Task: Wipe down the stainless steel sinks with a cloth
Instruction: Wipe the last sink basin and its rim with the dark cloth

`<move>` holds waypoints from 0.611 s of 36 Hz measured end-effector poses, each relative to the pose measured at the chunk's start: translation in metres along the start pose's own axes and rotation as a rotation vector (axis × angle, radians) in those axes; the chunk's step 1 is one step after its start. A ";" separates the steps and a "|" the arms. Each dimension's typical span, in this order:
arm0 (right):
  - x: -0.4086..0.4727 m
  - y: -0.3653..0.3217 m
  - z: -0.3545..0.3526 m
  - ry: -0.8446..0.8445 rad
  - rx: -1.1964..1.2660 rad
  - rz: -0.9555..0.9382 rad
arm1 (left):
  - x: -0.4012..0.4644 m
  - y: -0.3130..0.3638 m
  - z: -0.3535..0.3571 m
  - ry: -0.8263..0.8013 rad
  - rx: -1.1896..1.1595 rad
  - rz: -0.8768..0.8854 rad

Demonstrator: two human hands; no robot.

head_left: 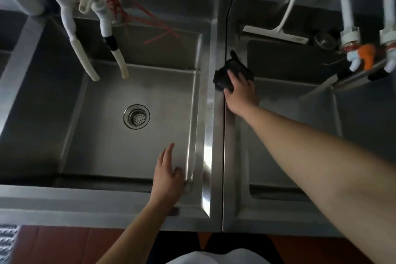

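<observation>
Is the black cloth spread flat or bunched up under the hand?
Bunched. The black cloth sits in a crumpled wad on the divider between the basins, with the right hand pressing on top of it.
</observation>
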State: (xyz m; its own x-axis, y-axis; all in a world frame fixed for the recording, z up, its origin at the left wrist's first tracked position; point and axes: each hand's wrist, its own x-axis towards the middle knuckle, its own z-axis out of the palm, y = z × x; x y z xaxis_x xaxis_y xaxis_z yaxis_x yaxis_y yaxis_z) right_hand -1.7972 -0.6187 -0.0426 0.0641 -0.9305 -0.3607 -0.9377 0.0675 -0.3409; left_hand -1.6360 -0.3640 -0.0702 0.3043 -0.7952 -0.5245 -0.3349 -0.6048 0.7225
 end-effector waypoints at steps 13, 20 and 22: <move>-0.166 0.065 0.039 0.032 0.308 -0.080 | -0.003 0.041 0.010 -0.030 -0.068 0.091; -0.219 0.105 0.019 -0.059 0.829 0.099 | -0.013 0.091 0.045 -0.245 0.040 0.188; -0.223 0.114 0.012 -0.009 0.940 0.142 | -0.016 0.100 0.058 -0.337 0.091 0.251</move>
State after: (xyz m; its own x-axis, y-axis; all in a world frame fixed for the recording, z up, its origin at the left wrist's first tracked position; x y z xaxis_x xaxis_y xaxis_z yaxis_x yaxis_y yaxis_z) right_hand -1.9146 -0.3993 -0.0117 -0.0232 -0.8888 -0.4577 -0.2784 0.4455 -0.8509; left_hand -1.7255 -0.4142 -0.0156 -0.1001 -0.8789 -0.4664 -0.4437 -0.3801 0.8115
